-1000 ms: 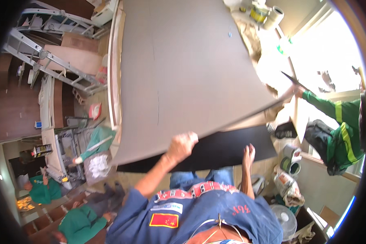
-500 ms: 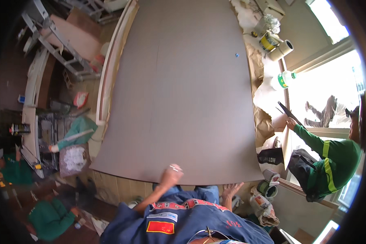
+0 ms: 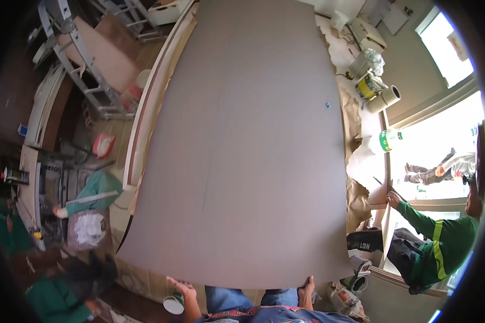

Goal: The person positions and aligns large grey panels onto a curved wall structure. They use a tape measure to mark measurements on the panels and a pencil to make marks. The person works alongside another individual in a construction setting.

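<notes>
A large grey-brown sheet (image 3: pixel 253 161) stretches away from me, with a faint dark line running lengthwise left of its middle. At the left part of its near edge is my left hand (image 3: pixel 187 295), palm turned up. Its thumb sticks out to the side; the other fingers partly go under the edge, and I see nothing held in it. Farther right, my right hand (image 3: pixel 307 295) grips the same edge. Its thumb shows at the rim and its fingers are mostly hidden beneath. A small blue object (image 3: pixel 328 105) lies on the sheet's far right part.
Brown paper (image 3: pixel 355 199) lines the right side. Beyond it stand a green-and-white jug (image 3: pixel 385 141), a pail (image 3: pixel 368 86) and a paper roll (image 3: pixel 385 99). A co-worker in green (image 3: pixel 442 242) stands at right. At left are a ladder (image 3: pixel 81 59) and a teal-sleeved arm (image 3: pixel 94 194).
My left hand has left the sheet's top and gone to the near edge, farther left. My right hand now grips the edge. The sheet's near edge sits lower in view.
</notes>
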Available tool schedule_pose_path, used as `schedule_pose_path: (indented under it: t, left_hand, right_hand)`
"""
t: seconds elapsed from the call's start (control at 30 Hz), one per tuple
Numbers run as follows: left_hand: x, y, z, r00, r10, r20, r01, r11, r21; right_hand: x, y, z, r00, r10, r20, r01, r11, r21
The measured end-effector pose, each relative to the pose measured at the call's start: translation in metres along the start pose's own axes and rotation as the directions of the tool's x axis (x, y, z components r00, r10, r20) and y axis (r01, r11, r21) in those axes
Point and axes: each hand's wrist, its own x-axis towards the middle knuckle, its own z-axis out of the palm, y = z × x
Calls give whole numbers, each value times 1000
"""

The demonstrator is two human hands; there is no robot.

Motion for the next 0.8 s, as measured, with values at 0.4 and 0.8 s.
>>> schedule_pose_path:
  t: [0.4,0.8]
  left_hand:
    - [21,-13,54,998,-62,3,62,994,-92]
    - [21,8,61,992,-127,-26,127,992,9]
  right_hand:
    - [9,3,7,973,-104,-207,91,993,-71]
    - [1,-13,23,970,-203,-134,180,970,-166]
